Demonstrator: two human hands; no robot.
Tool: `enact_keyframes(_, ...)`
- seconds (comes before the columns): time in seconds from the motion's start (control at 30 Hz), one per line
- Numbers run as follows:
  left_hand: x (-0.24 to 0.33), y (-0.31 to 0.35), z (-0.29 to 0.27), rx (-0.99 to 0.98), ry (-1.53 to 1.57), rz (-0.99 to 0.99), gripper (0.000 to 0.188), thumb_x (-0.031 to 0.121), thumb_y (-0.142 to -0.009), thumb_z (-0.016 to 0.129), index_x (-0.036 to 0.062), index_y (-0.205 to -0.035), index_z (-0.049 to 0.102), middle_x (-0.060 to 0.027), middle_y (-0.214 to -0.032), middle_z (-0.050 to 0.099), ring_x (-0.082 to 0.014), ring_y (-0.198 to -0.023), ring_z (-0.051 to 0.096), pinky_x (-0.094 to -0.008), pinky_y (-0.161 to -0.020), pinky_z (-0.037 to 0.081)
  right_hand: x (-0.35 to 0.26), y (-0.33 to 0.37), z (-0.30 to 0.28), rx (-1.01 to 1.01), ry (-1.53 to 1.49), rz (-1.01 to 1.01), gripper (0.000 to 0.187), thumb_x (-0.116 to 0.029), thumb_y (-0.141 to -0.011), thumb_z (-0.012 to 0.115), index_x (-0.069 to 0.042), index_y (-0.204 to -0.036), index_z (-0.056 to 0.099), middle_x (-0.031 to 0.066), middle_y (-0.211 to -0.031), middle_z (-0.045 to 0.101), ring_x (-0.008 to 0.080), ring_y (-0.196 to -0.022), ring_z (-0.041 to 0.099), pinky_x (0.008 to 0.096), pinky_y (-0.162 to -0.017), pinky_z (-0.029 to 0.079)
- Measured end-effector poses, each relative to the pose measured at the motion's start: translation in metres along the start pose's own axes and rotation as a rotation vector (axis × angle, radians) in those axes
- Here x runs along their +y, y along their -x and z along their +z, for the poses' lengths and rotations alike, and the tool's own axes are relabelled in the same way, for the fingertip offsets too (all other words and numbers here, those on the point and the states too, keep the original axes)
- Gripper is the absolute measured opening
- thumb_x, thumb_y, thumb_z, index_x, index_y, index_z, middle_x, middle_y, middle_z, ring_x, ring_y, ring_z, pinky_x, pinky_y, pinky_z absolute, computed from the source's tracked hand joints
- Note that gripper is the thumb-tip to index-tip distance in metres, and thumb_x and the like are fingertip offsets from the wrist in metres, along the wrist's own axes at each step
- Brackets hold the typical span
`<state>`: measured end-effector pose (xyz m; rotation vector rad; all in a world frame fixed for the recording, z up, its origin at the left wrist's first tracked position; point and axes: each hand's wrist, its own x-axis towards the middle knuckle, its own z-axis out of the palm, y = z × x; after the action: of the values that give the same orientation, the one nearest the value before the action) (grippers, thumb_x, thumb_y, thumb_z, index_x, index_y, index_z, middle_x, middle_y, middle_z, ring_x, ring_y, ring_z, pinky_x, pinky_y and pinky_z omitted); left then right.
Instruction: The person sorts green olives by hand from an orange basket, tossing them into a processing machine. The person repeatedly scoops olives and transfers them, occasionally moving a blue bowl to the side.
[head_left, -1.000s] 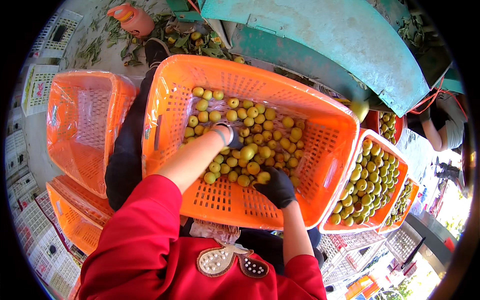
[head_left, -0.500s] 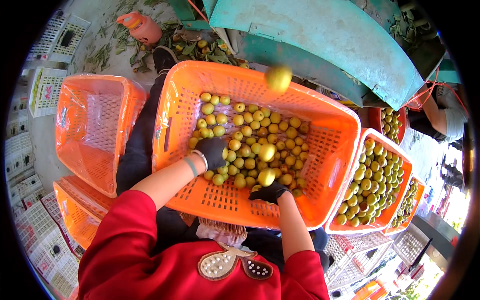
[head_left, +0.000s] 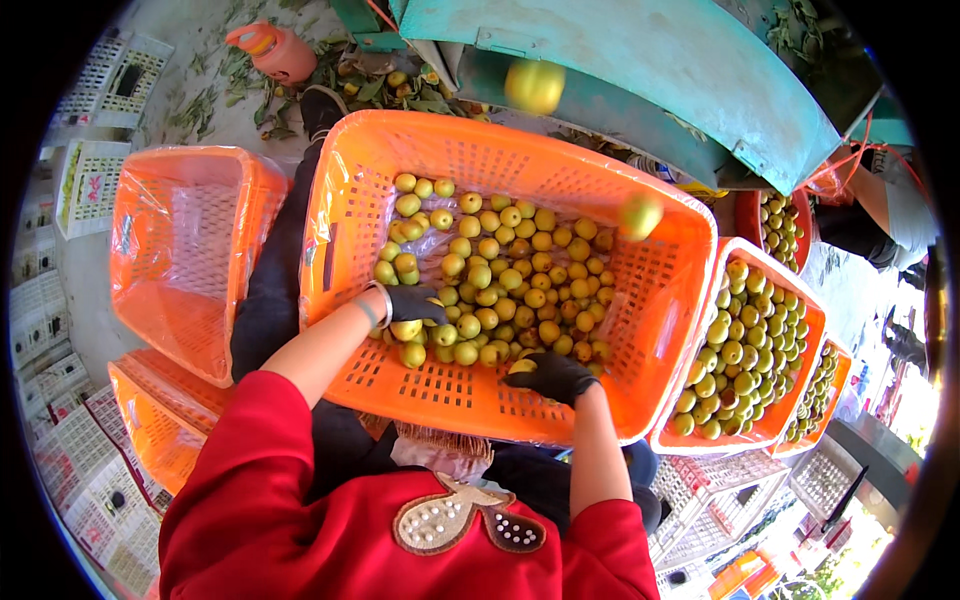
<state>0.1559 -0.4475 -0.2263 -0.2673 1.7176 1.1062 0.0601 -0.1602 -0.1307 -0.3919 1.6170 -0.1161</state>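
Observation:
A big orange plastic crate [head_left: 440, 400] lined with clear film lies tilted across my lap, with many small round yellow-green fruits [head_left: 510, 280] on its floor. My left hand [head_left: 412, 303], in a black glove, curls over the fruits at the left, its fingers closed round a fruit [head_left: 437, 301] that shows only partly. Near the front edge, my black-gloved right hand [head_left: 555, 377] grips another fruit [head_left: 522, 367] between its fingers and thumb. Two blurred fruits are in the air: one [head_left: 535, 87] above the far rim, another [head_left: 640, 215] inside the right end.
A teal metal chute [head_left: 620, 60] stands beyond the crate. Orange crates of fruit [head_left: 745, 345] line the right; a film-lined orange crate [head_left: 180, 265] sits left. A pink bottle [head_left: 275, 52] stands among leaves. Another person's arm [head_left: 880, 205] shows far right.
My left hand has turned its fingers to the right over the fruits. My right hand stays near the front edge, slightly higher. The airborne fruits are in different places.

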Motion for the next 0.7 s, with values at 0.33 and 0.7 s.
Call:
enact_keyframes(0.33, 0.098, 0.11, 0.049, -0.523, 1.581, 0.25, 0.067, 0.051, -0.088, 0.039, -0.0032, -0.128, 0.044, -0.0261, -0.123, 0.053, -0.0484, -0.099, 0.058, -0.0483, -0.05, 0.058, 0.016, 0.061, 0.043, -0.457, -1.997, -0.874, 0.086, -0.068, -0.078, 0.049, 0.009, -0.117, 0.051, 0.028, -0.119, 0.053, 0.0454, -0.101, 0.056, 0.0494, -0.07, 0.053)
enact_keyframes(0.7, 0.216, 0.047, 0.247, -0.905, 1.304, 0.115, 0.031, 0.027, -0.084, 0.06, 0.0036, -0.103, 0.059, -0.0075, -0.094, 0.064, -0.0196, -0.084, 0.063, -0.0328, -0.073, 0.054, 0.193, 0.182, 0.143, 0.283, -1.542, -0.598, 0.068, -0.045, -0.077, 0.062, 0.003, -0.123, 0.048, 0.0189, -0.115, 0.058, 0.0311, -0.102, 0.059, 0.0414, -0.091, 0.047)
